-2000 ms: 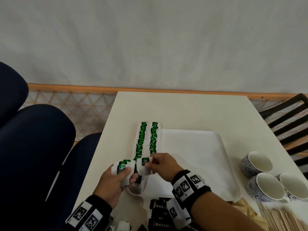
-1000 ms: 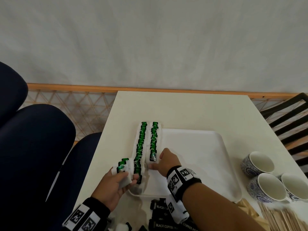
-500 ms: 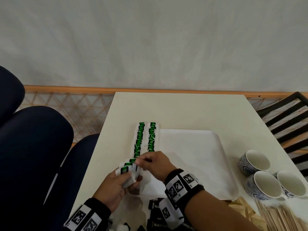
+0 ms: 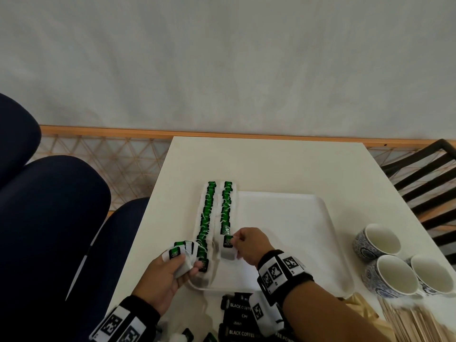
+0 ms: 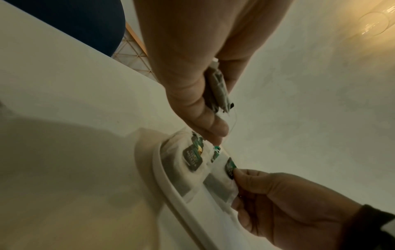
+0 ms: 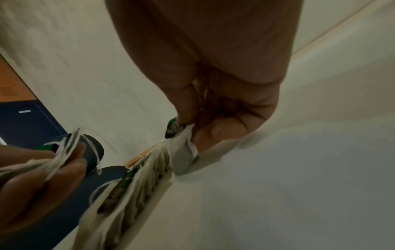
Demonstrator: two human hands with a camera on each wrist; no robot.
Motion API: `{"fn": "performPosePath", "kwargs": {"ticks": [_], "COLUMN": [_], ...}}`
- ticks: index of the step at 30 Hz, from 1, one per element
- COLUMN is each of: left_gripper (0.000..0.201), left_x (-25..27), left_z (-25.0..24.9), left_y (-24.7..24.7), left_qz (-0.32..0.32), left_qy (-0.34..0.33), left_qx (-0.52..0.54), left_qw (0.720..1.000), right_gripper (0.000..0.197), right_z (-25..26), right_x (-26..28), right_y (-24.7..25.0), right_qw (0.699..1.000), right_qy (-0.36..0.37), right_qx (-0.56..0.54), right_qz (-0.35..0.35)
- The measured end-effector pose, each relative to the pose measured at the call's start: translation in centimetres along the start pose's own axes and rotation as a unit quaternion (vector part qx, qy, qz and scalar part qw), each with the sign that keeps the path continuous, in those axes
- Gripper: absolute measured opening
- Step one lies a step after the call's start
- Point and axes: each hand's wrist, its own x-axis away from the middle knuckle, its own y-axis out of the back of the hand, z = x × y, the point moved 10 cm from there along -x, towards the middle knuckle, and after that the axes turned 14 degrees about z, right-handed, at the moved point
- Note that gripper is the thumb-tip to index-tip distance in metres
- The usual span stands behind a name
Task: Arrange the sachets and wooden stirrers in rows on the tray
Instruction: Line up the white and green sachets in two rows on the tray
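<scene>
Since half a second before, right hand [image 4: 249, 245] had gone from the stack in the left hand [image 4: 165, 275] to the near end of the right-hand row, carrying one green-tagged sachet [image 4: 228, 248]. Head view: white tray [image 4: 296, 218] on white table [image 4: 271, 164]; two rows of sachets [image 4: 217, 211] along the tray's left edge, overlapped like shingles, far ends past the tray's far rim. Right fingers curled, pinching the single sachet at the foot of the right row. Left hand held a small stack of sachets [image 4: 181, 255] between thumb and curled fingers, just left of the left row's near end. Black coffee sachets [image 4: 237, 317] on the table near the tray's front edge; wooden stirrers [image 4: 414, 324] at lower right; three blue-patterned cups [image 4: 394, 265] right of the tray. Left wrist view: left thumb and fingers [image 5: 192, 101] clamped on the stack [image 5: 218, 91], string dangling; right hand [image 5: 288, 203] pinching the sachet [image 5: 226, 177] that lay just inside the tray rim [image 5: 171, 186]. Right wrist view: right fingers [image 6: 213, 130] pinched on the sachet [image 6: 181, 152], its lower end on the tray beside the row [image 6: 138, 186]; left hand [image 6: 32, 177] with the stack at lower left.
</scene>
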Motion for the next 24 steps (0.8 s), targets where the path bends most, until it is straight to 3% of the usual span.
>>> {"fn": "performPosePath", "kwargs": {"ticks": [8, 12, 16, 19, 24], "left_gripper": [0.023, 0.022, 0.023, 0.024, 0.021], "left_x": [0.2, 0.2, 0.2, 0.2, 0.2], "left_z": [-0.2, -0.3, -0.1, -0.1, -0.4], "left_y": [0.0, 0.1, -0.1, -0.5, -1.0], "left_qz": [-0.001, 0.0, 0.005, 0.007, 0.019], "left_qy": [0.0, -0.003, -0.002, -0.001, 0.005], "left_qx": [0.009, 0.006, 0.006, 0.005, -0.011], "left_qw": [1.0, 1.0, 1.0, 1.0, 1.0], "right_gripper": [0.014, 0.039, 0.058, 0.056, 0.049], "right_z": [0.3, -0.8, -0.7, 0.2, 0.9], "right_x": [-0.6, -0.3, -0.3, 0.0, 0.1], "right_y": [0.3, 0.0, -0.9, -1.3, -1.3], "right_qw": [0.998, 0.996, 0.999, 0.997, 0.995], "right_qy": [-0.03, -0.046, -0.04, -0.031, -0.029], "right_qx": [0.009, -0.061, 0.001, 0.069, 0.091], "right_qz": [-0.053, -0.052, -0.014, -0.009, -0.025]}}
